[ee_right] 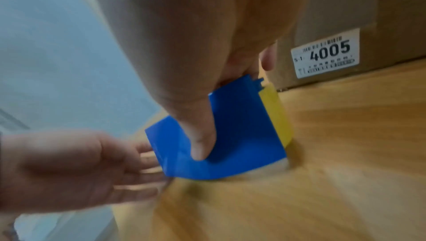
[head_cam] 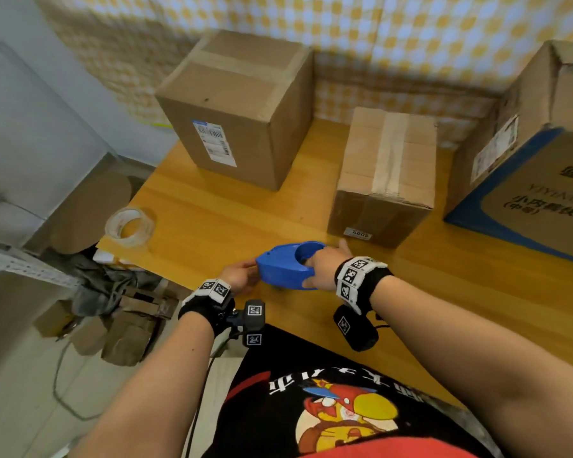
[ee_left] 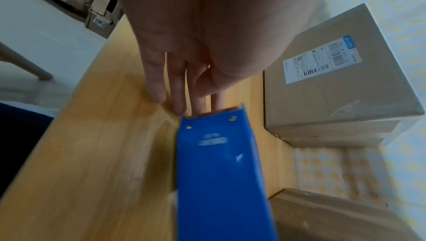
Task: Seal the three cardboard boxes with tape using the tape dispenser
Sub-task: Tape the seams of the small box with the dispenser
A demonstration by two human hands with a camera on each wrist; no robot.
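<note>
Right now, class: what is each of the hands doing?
Left hand: open, straight fingers at the blue plastic tape dispenser's end.
Right hand: gripping that dispenser.

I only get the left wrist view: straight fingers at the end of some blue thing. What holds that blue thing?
Observer: The right hand grips it, thumb on its side. It is the dispenser.
Visitor: Any tape in it?
Observer: The right wrist view shows a yellowish band at its far side, likely tape.
Visitor: I see two boxes. Is there a third?
Observer: Yes, a big box with blue print stands at the table's right end.
</note>
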